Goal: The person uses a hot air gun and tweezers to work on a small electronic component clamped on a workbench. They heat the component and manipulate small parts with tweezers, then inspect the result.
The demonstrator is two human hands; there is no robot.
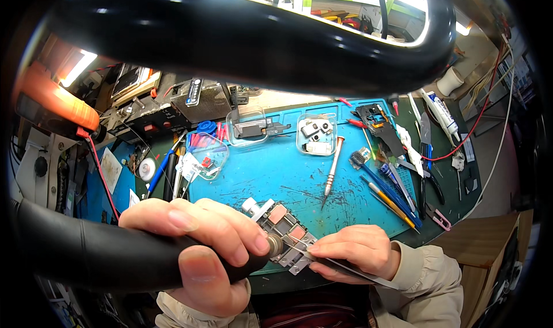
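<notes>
My left hand (213, 259) is wrapped around the thick black handle of a hot-air gun (132, 253), its fingers over the top and the thumb underneath. The gun's round metal nozzle (274, 244) is close over a small circuit board (283, 220) with pinkish square pads, seated in a metal clamp (299, 266). On the other side, my right hand (357, 250) pinches metal tweezers (345, 268), whose slim tips reach onto the board near the nozzle. Part of the board and clamp is hidden behind the nozzle and my left fingers.
A blue mat (265, 184) carries a clear box of small parts (317, 133), a screwdriver (333, 169) and a dismantled phone frame (377, 126). Brushes and tools (391, 195) lie rightward. A glossy black curved bar (259, 46) crosses overhead. An orange meter (57, 106) stands left.
</notes>
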